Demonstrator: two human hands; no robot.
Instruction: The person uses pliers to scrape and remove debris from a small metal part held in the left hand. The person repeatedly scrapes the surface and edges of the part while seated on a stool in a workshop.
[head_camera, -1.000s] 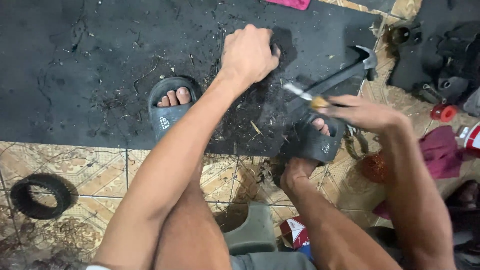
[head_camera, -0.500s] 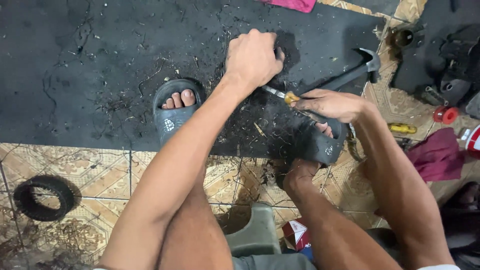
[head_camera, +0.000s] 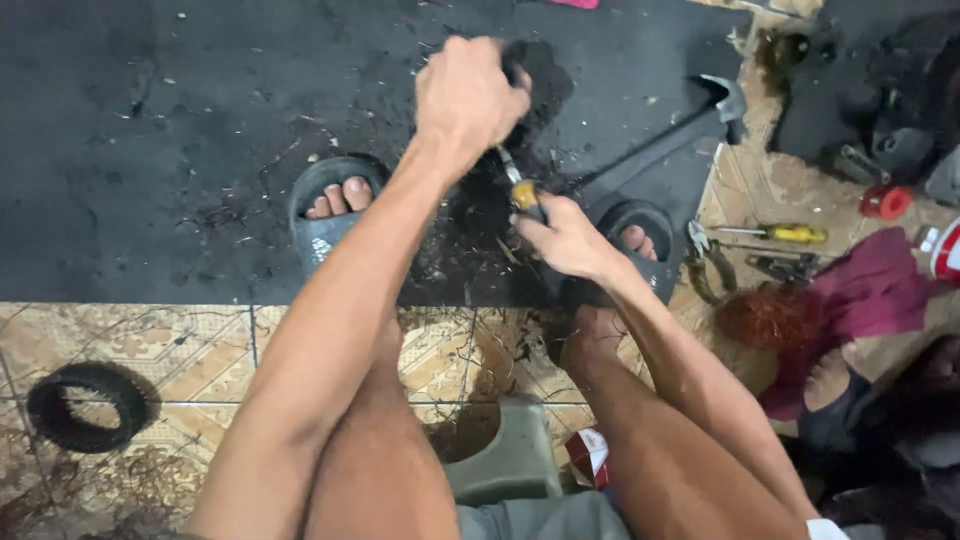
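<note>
- L hand (head_camera: 468, 95) – fist closed over a small dark object (head_camera: 515, 62) pressed on the black mat (head_camera: 150, 120); object mostly hidden, prob. a rubber or metal part, can't tell which.
- R hand (head_camera: 565, 235) – fingers wrapped tight round the yellow-and-dark handle of a screwdriver (head_camera: 518, 183).
- Screwdriver's long axis runs from the R hand up and slightly left; its tip goes in under the L fist, so the object lies just beyond the tip, up-left of the R fingers. L hand is the nearer one – it's on it.
- Both feet in grey slides (head_camera: 325, 215) on the mat edge, either side of the work, w/ debris round them.
- Hammer (head_camera: 665, 135) lies diagonal on the mat, right of the hands, untouched.
- Second yellow screwdriver (head_camera: 790, 233) and pliers (head_camera: 705, 262) on the tile floor, well apart to the right.
</note>
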